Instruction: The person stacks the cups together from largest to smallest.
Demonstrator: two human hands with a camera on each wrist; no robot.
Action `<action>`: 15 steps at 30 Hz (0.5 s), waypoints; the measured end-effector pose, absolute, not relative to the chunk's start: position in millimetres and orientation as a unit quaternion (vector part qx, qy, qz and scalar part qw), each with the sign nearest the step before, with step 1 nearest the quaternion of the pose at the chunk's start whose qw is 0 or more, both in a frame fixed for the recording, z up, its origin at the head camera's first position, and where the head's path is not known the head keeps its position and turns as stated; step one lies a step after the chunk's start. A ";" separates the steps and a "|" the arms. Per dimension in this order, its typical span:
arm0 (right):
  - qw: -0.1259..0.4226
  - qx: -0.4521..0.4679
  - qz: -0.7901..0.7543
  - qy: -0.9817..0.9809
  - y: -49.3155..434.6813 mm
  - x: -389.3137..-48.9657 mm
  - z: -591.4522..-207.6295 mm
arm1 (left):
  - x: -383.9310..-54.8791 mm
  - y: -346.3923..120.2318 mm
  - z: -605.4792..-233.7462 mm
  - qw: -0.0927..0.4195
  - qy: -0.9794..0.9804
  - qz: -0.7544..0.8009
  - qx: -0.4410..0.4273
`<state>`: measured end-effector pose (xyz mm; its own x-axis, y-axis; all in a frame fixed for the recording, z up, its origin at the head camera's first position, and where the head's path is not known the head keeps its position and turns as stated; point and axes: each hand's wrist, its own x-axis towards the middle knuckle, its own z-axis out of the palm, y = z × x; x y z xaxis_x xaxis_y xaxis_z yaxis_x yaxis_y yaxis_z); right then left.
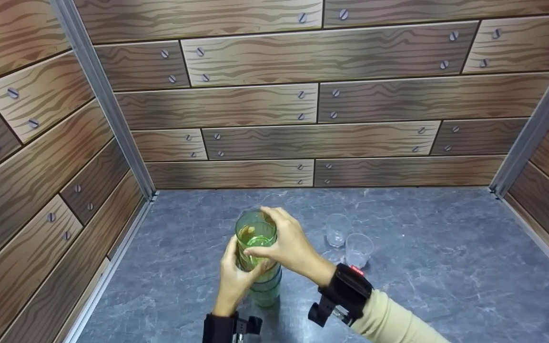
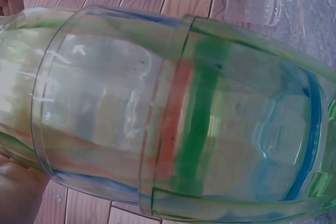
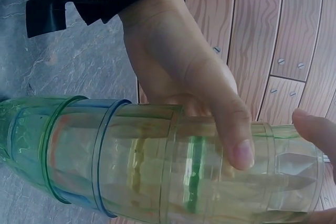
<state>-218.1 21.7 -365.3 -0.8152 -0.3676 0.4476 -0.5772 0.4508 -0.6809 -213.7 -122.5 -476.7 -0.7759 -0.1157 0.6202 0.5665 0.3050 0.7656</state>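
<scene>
A tall stack of nested see-through cups (image 1: 266,286) stands upright near the middle of the table, green at the top and bottom. Bands of blue, green and red show through its walls (image 2: 205,114) in the left wrist view. My left hand (image 1: 234,278) grips the upper stack from the left, its thumb across the near side in the right wrist view. Higher up, my right hand (image 1: 293,240) holds the top green cup (image 1: 250,224) near its rim, thumb in front and fingers behind. The cups' lower ends overlap inside one another.
Right of the stack, clear cups stand on the grey marbled table (image 1: 436,257): one farther back (image 1: 337,233) and one nearer (image 1: 359,247), with another faint clear shape beside my right wrist. Wood-plank walls (image 1: 255,105) and metal corner posts (image 1: 107,105) enclose the table.
</scene>
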 end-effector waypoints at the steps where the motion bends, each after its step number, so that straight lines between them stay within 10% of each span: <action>1: 0.117 0.280 0.444 -0.843 21.8 -218.2 -365.9 | -213.6 -122.2 -476.9 0.303 -0.752 -0.566 -0.150; 15: 0.118 0.281 0.462 -0.833 24.6 -218.1 -370.1 | -210.1 -118.4 -472.4 0.303 -0.726 -0.601 -0.142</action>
